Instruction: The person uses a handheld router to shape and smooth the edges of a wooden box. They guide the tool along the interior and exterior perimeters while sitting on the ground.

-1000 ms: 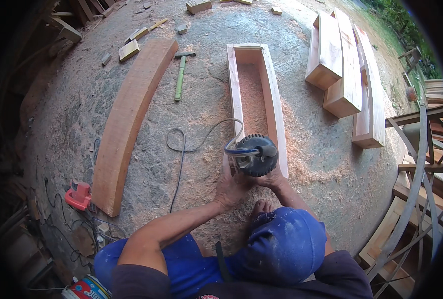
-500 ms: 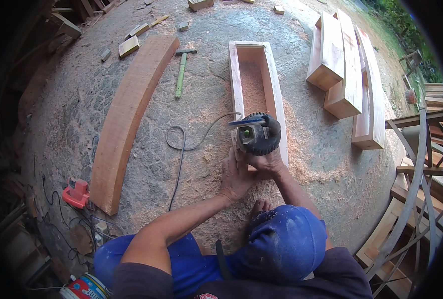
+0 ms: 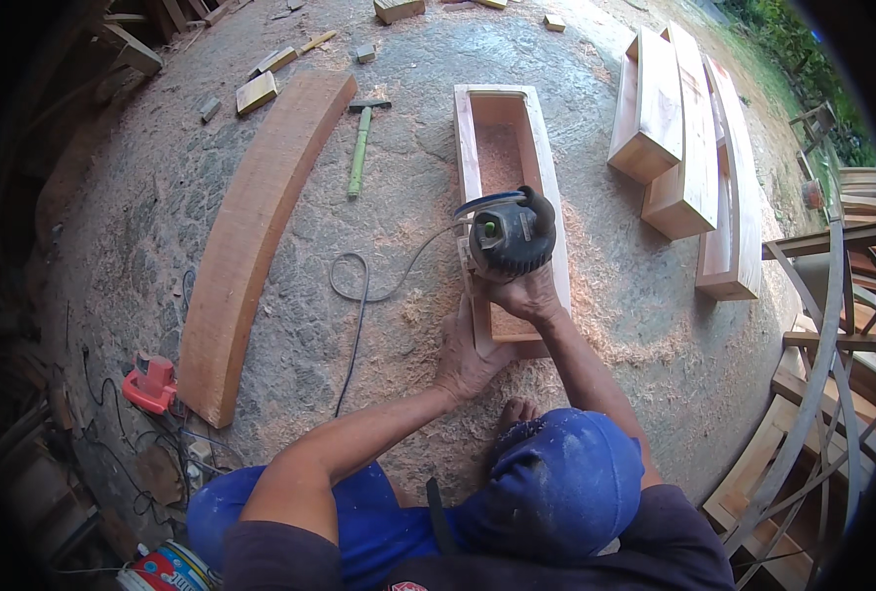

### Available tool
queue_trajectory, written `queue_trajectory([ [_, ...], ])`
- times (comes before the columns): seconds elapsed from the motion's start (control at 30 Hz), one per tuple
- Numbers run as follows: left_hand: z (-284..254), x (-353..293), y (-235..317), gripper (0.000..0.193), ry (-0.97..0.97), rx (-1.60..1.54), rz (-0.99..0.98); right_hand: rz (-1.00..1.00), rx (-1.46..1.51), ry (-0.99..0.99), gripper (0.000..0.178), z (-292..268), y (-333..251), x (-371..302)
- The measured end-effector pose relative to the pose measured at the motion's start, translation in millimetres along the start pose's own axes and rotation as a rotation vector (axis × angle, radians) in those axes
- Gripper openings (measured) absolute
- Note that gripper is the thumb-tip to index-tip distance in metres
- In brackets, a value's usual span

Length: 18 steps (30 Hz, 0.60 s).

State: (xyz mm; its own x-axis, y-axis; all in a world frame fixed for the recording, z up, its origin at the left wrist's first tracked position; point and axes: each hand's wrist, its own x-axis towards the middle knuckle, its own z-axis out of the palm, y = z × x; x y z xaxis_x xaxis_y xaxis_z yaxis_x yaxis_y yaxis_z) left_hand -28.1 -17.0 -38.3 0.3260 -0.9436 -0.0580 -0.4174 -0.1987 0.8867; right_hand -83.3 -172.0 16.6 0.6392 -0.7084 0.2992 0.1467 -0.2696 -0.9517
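Over the near half of the wooden frame (image 3: pixel 546 163), your right hand (image 3: pixel 524 295) grips the power tool (image 3: pixel 512 238); your left hand (image 3: pixel 466 359) clasps the frame's near-left corner. Narrow footing could let the tool tip; slack cord (image 3: pixel 355 340) left of the frame could snag.

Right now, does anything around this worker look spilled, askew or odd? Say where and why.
Wood shavings litter the floor, thickly beside the wooden frame under the power tool, so it looks messy. The hammer lies loose between that frame and the curved plank. Nothing looks plainly damaged.
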Motion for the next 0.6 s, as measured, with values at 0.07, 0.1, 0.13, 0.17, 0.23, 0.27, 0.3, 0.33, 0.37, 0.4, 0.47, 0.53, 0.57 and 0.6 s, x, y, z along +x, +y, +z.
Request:
queue_trajectory([
  [0.07,-0.4,0.6,2.6,0.115,-0.008,0.010,-0.008,-0.029,-0.076,0.014,0.123,-3.5,4.7,4.8],
  [0.1,-0.6,1.1,2.4,0.116,0.004,0.027,0.012,-0.051,-0.108,0.015,0.130,-2.3,2.3,9.4],
  [0.13,-1.5,1.5,2.1,0.117,0.016,0.045,0.031,-0.084,-0.133,0.011,0.131,-2.1,-1.2,13.3],
  [0.17,-2.9,0.5,0.8,0.120,-0.008,0.036,-0.007,-0.117,-0.158,0.006,0.131,-0.9,-3.9,16.8],
  [0.23,-3.1,-4.5,-4.7,0.124,-0.056,0.018,-0.083,-0.036,-0.110,0.025,0.124,1.1,-0.8,19.0],
  [0.27,-3.1,-6.3,-7.7,0.124,-0.053,0.014,-0.089,0.004,-0.085,0.034,0.120,2.6,2.1,20.1],
  [0.3,-0.8,-6.7,-8.5,0.125,-0.055,0.004,-0.089,0.051,-0.112,0.001,0.108,-2.1,13.1,19.3],
  [0.33,1.2,-6.3,-8.3,0.125,-0.057,-0.005,-0.088,0.097,-0.139,-0.030,0.097,-10.5,33.5,16.7],
  [0.37,4.0,-4.4,-8.3,0.124,-0.071,-0.003,-0.075,0.148,-0.170,-0.059,0.085,-18.9,52.2,14.4],
  [0.4,3.8,-3.3,-8.4,0.123,-0.079,0.005,-0.066,0.147,-0.176,-0.061,0.085,-20.2,59.9,17.6],
  [0.47,4.6,-1.3,-7.0,0.122,-0.100,0.017,-0.064,0.134,-0.202,-0.067,0.085,-26.0,72.5,20.1],
  [0.53,-1.4,-2.8,-6.8,0.121,-0.113,0.043,-0.097,0.101,-0.230,-0.091,0.085,-16.9,59.9,26.9],
  [0.57,-4.4,-3.6,-6.8,0.121,-0.098,0.035,-0.099,0.079,-0.249,-0.104,0.086,-11.9,49.7,31.2],
  [0.6,-2.7,-4.0,-6.4,0.121,-0.090,0.019,-0.096,0.080,-0.293,-0.098,0.086,-13.5,48.2,32.2],
])
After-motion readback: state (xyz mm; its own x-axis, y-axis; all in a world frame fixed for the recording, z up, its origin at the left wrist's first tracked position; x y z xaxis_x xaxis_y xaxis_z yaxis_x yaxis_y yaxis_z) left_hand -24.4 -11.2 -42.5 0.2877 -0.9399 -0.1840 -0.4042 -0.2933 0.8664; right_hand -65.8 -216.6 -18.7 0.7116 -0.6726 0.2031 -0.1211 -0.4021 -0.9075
